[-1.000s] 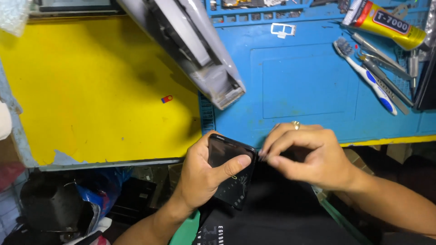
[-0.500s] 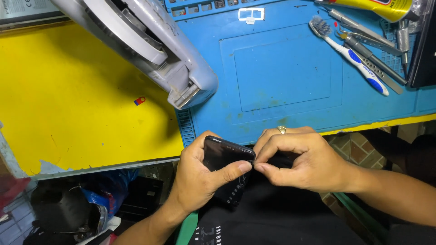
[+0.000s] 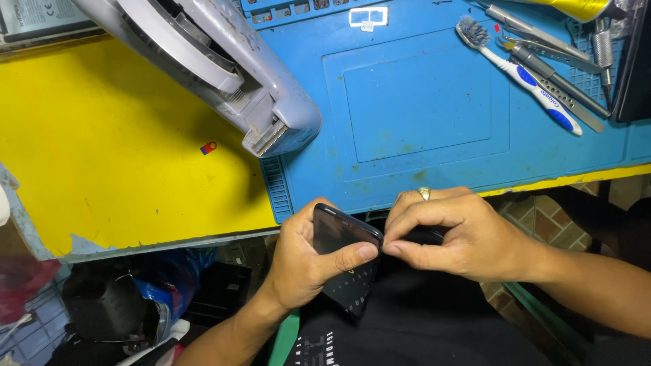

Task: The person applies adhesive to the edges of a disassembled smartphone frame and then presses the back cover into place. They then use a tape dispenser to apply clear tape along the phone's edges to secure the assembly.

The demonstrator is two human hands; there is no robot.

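A black phone (image 3: 337, 234) is held upright on its edge below the front edge of the workbench. My left hand (image 3: 305, 261) wraps around it from the left, thumb pressed across its lower face. My right hand (image 3: 461, 234), with a ring on one finger, pinches the phone's upper right corner with fingertips and thumb. The lower part of the phone is hidden behind my left thumb and palm.
A blue work mat (image 3: 420, 102) lies on a yellow tabletop (image 3: 108, 163). A grey tape dispenser (image 3: 224, 68) rests across both. A toothbrush (image 3: 522, 71), metal tools (image 3: 556, 68) and a yellow tube (image 3: 576, 7) sit at the far right. A small red piece (image 3: 208, 147) lies on the yellow surface.
The view has shifted so the bench sits higher and closer in the frame. Both hands keep the same hold on the phone, the right fingertips working at its corner.
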